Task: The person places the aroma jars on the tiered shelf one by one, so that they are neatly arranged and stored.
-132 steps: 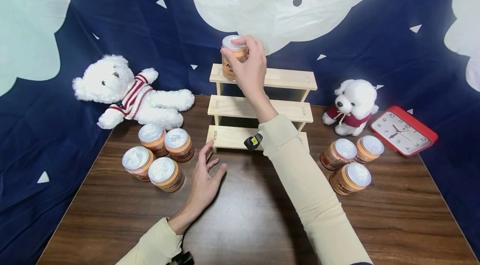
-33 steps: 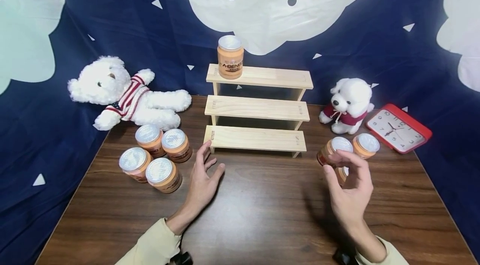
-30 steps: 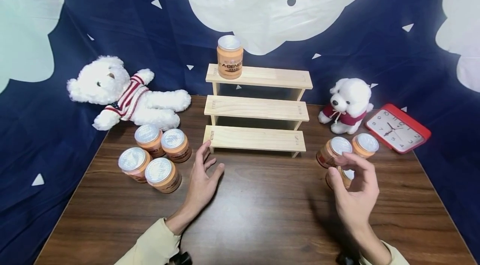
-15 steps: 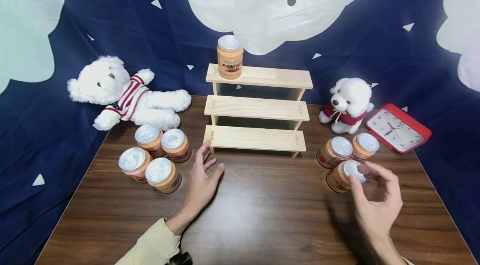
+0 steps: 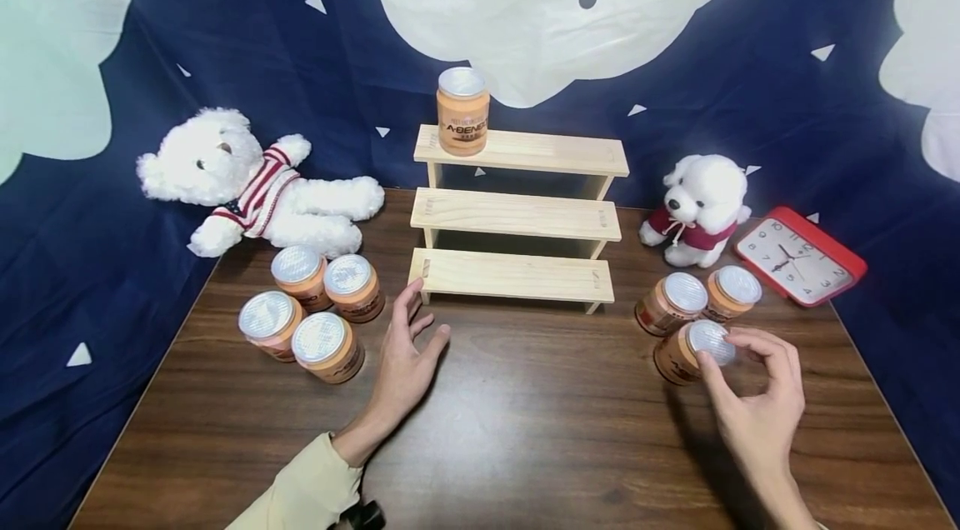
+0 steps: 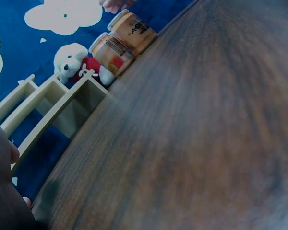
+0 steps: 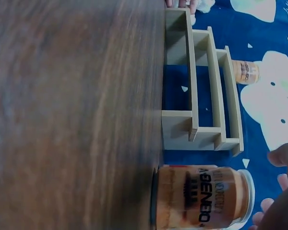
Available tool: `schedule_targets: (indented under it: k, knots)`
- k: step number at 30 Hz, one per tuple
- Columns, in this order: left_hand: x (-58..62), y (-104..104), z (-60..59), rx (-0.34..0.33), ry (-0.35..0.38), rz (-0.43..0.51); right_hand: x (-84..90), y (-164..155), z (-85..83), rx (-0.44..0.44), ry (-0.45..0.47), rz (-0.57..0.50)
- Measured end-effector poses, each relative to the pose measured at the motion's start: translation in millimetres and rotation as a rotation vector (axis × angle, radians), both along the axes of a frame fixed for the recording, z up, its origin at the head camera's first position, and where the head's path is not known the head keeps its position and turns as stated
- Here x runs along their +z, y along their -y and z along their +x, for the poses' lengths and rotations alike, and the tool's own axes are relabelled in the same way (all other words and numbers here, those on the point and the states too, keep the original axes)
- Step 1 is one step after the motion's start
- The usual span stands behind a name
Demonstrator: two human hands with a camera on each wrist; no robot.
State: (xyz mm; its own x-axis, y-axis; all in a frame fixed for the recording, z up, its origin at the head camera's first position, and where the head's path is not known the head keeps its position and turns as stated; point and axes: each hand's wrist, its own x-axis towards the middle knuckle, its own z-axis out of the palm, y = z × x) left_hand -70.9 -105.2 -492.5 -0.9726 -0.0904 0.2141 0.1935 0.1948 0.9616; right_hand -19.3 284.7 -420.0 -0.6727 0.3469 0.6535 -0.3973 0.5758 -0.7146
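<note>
My right hand (image 5: 723, 348) curls its thumb and fingers round the silver lid of the nearest orange jar (image 5: 678, 357), which stands on the table at the right. The right wrist view has that jar (image 7: 201, 203) close up with fingertips (image 7: 268, 205) at its lid. Two more jars (image 5: 670, 303) (image 5: 732, 292) stand just behind it. My left hand (image 5: 427, 315) rests on the table with fingers spread, beside the lower left corner of the three-step wooden shelf (image 5: 517, 217). One jar (image 5: 462, 112) stands on the top step's left end. Several jars (image 5: 315, 313) cluster left of my left hand.
A white teddy bear (image 5: 247, 188) lies at the back left and a small white toy dog (image 5: 701, 205) sits right of the shelf. A red clock (image 5: 802, 257) leans at the far right. Dark blue cloth hangs round the brown table (image 5: 525, 430).
My right hand let go of the jar on the top step, came back to the right-hand jars and closed its fingers round the nearest one's lid. My left hand stayed put.
</note>
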Motion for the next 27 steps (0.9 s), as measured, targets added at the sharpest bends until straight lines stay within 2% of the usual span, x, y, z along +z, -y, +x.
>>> schedule_targets:
  k: [8,14,22,27]
  knots:
    - [1.4,-0.3,-1.1,0.000,0.003,-0.005,-27.4,-23.1,-5.2,-0.028,0.174,0.060]
    - [1.2,-0.5,-0.1,0.002,0.006,-0.004,-32.5,-23.0,-2.6,0.003,0.274,0.005]
    - [0.9,-0.6,0.0,0.006,0.007,-0.004,-32.0,-23.5,-1.8,0.011,0.232,0.023]
    - [0.5,-0.4,0.2,-0.001,0.000,0.000,-31.1,-23.0,-1.3,0.007,0.212,-0.018]
